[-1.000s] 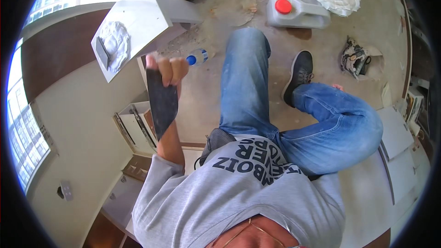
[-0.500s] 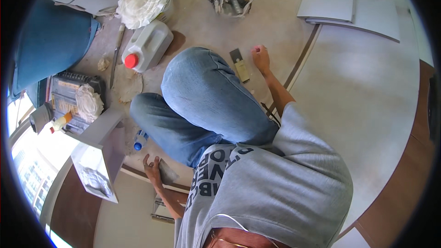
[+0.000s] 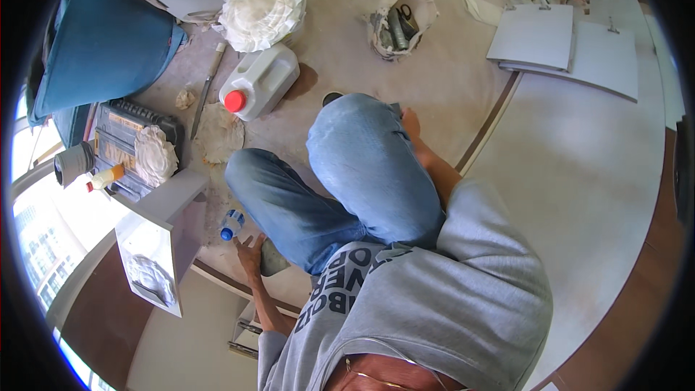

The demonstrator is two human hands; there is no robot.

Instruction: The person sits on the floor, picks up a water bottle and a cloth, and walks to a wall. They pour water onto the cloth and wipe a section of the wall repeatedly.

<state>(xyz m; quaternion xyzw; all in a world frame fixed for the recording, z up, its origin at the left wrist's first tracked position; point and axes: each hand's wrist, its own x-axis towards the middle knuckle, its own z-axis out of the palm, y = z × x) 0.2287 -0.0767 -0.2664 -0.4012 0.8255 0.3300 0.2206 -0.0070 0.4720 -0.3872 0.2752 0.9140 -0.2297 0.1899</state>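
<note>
Our left hand (image 3: pixel 250 250), fingers spread, braces on the floor (image 3: pixel 463 87) beside a small bottle (image 3: pixel 231 224); right hand (image 3: pixel 411 124) grasps something dark, unclear what.

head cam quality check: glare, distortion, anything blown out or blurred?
Head view: window at lower left is blown out; strong fisheye bend with black vignette at the rim. Centre is sharp: jeans, white jug, left hand on the floor and right hand read clearly, soft shadows only.

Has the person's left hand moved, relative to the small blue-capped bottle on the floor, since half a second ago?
Cannot tell: the left hand lies on the floor right of the small blue-capped bottle, much as before; the camera itself shifted.
</note>
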